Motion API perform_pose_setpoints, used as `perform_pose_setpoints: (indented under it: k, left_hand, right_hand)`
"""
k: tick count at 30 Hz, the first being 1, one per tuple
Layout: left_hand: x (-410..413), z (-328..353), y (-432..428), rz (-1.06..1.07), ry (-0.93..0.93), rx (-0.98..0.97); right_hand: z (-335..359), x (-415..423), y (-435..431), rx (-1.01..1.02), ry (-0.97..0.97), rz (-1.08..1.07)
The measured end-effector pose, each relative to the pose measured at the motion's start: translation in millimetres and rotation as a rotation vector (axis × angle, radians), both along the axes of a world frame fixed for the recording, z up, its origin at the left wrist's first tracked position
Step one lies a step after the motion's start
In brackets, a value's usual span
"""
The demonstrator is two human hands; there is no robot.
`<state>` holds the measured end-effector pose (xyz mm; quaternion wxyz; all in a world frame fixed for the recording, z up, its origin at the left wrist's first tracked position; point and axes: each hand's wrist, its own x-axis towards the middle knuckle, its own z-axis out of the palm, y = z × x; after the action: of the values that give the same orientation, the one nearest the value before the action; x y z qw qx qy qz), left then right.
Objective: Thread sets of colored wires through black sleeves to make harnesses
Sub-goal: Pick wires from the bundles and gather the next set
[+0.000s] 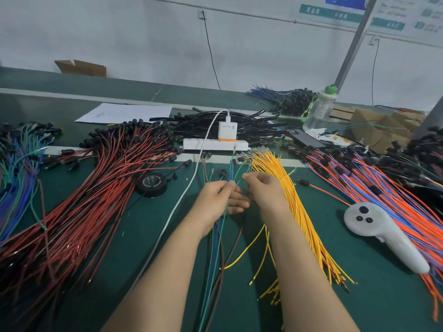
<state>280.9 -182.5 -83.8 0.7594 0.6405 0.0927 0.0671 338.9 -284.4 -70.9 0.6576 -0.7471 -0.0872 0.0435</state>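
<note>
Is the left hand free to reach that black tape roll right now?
Probably, but not freely: the tape roll lies just left of the left hand, with only a white cable lying flat between them. That hand is pinching green and blue wires, though.

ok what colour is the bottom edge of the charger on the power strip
Orange; the charger body above it is white. Head view shows it.

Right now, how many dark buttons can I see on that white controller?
3, all on the white controller at its round head: a larger button on the far side, two smaller buttons nearer the handle. Its underside may hide more.
</note>
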Motion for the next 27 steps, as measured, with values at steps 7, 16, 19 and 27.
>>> perform_pose_setpoints:
  k: [7, 16, 19, 27]
  left_hand:
    - [-2.1, -0.7, 1.0, -0.029, -0.019, -0.024]
    - [-4.0, -2.3, -3.6, -0.128, -0.036, 0.153]
    - [-4.1, -2.7, -1.7, -0.083, -0.042, 0.094]
    - [-1.1, -4.9, -2.1, -0.058, -0.049, -0.008]
  right_hand:
    - [-3.3, -1.2, 3.8, 0.011, -0.009, -0.049]
    - [7.3, -1.5, -4.9, -0.122, -0.031, -0.02]
    - [7.9, -1.2, -5.1, 0.012, 0.01, -0.021]
    - [2.1, -2.5, 2.2, 0.001, -0.084, -0.111]
